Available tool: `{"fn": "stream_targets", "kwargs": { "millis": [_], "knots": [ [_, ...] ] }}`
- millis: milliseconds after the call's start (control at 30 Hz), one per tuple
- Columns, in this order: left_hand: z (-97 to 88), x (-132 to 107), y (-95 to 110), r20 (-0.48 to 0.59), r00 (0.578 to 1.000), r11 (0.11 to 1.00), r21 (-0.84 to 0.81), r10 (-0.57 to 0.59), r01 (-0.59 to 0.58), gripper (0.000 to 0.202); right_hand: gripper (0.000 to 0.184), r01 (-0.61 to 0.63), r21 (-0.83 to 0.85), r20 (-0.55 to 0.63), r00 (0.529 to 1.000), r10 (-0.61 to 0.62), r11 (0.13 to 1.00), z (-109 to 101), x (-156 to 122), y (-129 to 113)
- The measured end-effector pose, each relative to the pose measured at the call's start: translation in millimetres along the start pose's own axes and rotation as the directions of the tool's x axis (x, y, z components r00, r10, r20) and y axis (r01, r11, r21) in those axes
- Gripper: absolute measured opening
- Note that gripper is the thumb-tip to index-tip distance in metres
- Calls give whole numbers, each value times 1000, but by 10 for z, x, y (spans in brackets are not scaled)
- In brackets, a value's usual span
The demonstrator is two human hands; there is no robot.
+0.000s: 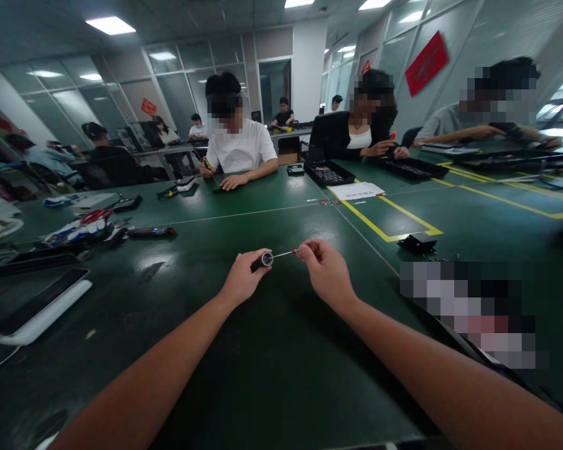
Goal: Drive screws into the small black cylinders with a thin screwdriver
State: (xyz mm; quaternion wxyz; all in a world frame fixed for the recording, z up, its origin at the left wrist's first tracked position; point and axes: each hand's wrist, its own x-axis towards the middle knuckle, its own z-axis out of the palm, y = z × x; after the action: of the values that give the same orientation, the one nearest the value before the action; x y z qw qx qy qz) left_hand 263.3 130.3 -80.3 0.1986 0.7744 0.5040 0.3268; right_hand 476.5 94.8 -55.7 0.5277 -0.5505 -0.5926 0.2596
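Note:
Both my arms reach out over the dark green table (pixel 272 350). My left hand (pixel 243 277) is closed round a small black cylinder with a silver ring at its end (pixel 264 259). A thin metal rod (pixel 282 254) runs from that ring to my right hand (pixel 326 270), whose fingertips pinch the rod's far end. The two hands are held close together just above the table top.
A tablet on a white base (pixel 42 307) lies at the left, with tools and a red-handled item (pixel 91 225) behind it. A small black box (pixel 417 242) sits by yellow floor-tape lines (pixel 385 234). Three people work across the table near black trays (pixel 328 172) and a paper sheet (pixel 361 190).

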Motion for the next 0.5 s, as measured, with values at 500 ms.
{"fn": "stream_targets", "kwargs": {
  "millis": [500],
  "knots": [
    [-26,-32,41,28,1000,1000,3,-11,11,35,50,20,-214,5,1000,-20,977,-52,-6,-63]
  ]
}}
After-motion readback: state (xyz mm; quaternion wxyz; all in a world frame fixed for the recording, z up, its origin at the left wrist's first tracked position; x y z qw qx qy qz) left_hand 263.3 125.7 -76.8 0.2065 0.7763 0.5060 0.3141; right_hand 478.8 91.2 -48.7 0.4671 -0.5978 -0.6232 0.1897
